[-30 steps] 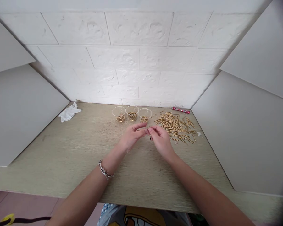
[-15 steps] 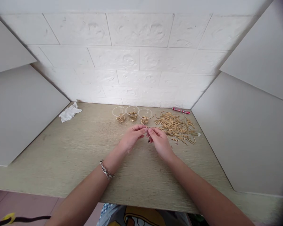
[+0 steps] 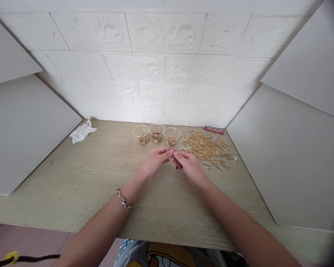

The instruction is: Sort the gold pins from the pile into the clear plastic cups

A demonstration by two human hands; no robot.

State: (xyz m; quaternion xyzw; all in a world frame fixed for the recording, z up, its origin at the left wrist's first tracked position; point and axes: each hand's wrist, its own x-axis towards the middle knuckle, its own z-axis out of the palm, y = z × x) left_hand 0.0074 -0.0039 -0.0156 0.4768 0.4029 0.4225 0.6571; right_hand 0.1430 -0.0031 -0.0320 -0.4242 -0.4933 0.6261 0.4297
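My left hand (image 3: 156,160) and my right hand (image 3: 189,165) meet over the middle of the table, fingertips touching. Both are pinched closed, and whatever small piece sits between the fingertips is too hidden to name. Just beyond them stand three clear plastic cups: a left cup (image 3: 140,130), a middle cup (image 3: 156,129) and a right cup (image 3: 172,132), each with small gold-coloured metal pieces in the bottom. Right of my right hand, a spread pile of thin gold-coloured metal rods (image 3: 204,146) lies on the table.
A crumpled white tissue (image 3: 82,132) lies at the back left of the table (image 3: 86,178). At the back right is a red-and-pink tube-shaped packet (image 3: 214,130). White panels (image 3: 289,155) flank both sides, and a white brick-pattern wall (image 3: 164,66) closes the back.
My left fingers, more spread a second ago, have closed into a pinch against my right fingertips. In the last half second the hands have hardly moved.
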